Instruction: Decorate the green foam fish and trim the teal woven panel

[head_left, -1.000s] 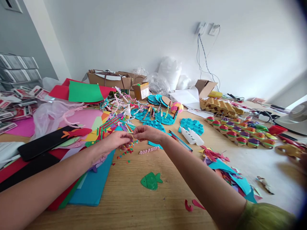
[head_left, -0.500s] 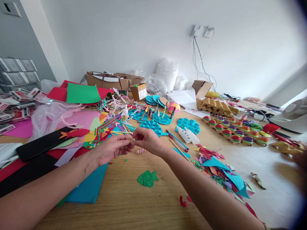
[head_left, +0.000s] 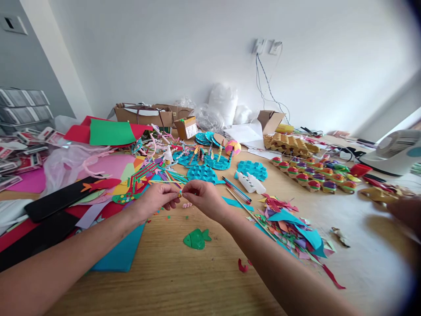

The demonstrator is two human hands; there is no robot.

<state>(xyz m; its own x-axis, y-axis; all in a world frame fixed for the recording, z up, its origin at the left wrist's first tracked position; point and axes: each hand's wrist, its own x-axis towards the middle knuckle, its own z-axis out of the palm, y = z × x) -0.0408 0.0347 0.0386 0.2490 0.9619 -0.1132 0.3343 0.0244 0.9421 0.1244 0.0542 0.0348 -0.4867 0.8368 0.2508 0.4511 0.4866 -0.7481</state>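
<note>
My left hand [head_left: 158, 197] and my right hand [head_left: 205, 201] meet over the wooden table, fingertips pinched close together. Between them is a tiny speck, too small to name; which hand grips it I cannot tell. Below the hands lies a green paper fish [head_left: 196, 239] with a darker line behind its head. A curled pink strip [head_left: 187, 205] rests just under my right fingertips, and small green and orange paper bits are scattered around it.
Coloured paper and strips cover the left, with a black phone-like slab [head_left: 62, 199]. Blue egg-tray pieces [head_left: 202, 174], glue bottles [head_left: 250, 182], pens [head_left: 237, 189] and paper scraps [head_left: 296, 232] lie beyond and to the right. Painted egg cartons [head_left: 312, 175] stand farther right, near a blurred dark shape, possibly another person's hand.
The view has shifted slightly, so the table things appear a little further left. My fingertips stay together, with my right hand slightly lower in the picture and more small bits showing on the table.
</note>
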